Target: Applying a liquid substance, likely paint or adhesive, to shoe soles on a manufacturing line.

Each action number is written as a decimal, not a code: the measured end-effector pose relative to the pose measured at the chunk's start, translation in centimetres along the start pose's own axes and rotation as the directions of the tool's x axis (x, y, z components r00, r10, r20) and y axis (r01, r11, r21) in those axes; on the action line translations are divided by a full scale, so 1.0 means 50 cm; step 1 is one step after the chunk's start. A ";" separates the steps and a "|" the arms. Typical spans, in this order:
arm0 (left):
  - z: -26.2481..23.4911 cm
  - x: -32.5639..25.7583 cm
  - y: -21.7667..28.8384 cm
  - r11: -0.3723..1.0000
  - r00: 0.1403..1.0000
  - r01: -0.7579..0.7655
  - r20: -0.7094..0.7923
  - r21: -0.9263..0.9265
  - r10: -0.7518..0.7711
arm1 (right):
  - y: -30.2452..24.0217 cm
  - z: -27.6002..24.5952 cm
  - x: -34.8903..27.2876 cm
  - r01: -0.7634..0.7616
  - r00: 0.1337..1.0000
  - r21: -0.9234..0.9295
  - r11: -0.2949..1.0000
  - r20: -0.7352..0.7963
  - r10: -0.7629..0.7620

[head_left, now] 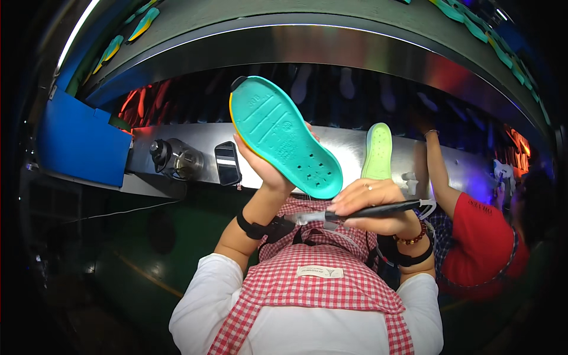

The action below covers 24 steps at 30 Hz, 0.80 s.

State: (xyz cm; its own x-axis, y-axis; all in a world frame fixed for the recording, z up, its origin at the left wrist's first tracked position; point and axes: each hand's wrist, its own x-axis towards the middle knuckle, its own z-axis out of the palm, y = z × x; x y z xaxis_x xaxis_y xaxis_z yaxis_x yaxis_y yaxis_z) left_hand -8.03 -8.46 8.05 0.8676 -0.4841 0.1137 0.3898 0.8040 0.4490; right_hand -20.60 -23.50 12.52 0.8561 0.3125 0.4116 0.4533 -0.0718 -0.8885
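Note:
My left hand [269,168] is closed round a teal shoe sole [278,133] with a yellow edge and a black patch at its far end. The sole's face with molded lines and small holes is turned up, raised above the metal bench. In my right hand [374,204] is a brush [384,209] with a black handle and a pale tip. That tip points left, just below the near end of the teal sole, apart from it. Beyond my right hand, a light green sole [378,151] lies on the bench.
A phone [227,163] and a clear bottle with a dark lid [174,158] are on the metal bench [349,139] at left. A conveyor belt [236,15] carrying several teal soles runs behind. At right, a co-worker in a red shirt [482,239] reaches over the bench.

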 end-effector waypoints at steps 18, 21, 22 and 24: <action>0.035 0.006 0.031 0.990 0.988 0.122 0.082 0.074 -0.128 | 0.033 -0.018 -0.025 -0.156 0.906 0.288 0.945 -0.339 0.253; 0.069 -0.029 0.006 0.980 0.980 0.199 0.024 -0.027 -0.198 | 0.039 0.014 -0.006 -0.042 0.855 0.604 0.796 -0.390 0.341; 0.069 -0.046 -0.007 0.978 0.978 0.204 0.035 0.054 -0.206 | 0.037 0.022 -0.002 0.027 0.813 0.737 0.676 -0.410 0.414; 0.026 -0.044 -0.008 0.960 0.954 0.281 0.111 -0.009 -0.279 | 0.017 0.020 -0.007 -0.170 0.830 0.493 0.854 -0.395 0.393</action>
State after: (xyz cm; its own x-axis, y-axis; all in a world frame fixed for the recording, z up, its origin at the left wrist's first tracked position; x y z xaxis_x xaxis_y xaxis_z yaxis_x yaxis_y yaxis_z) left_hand -10.47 -8.18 8.75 0.6847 -0.7242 0.0819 0.6211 0.6385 0.4545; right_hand -20.75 -22.75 11.41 0.9870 -0.1431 0.0728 0.1195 0.3524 -0.9282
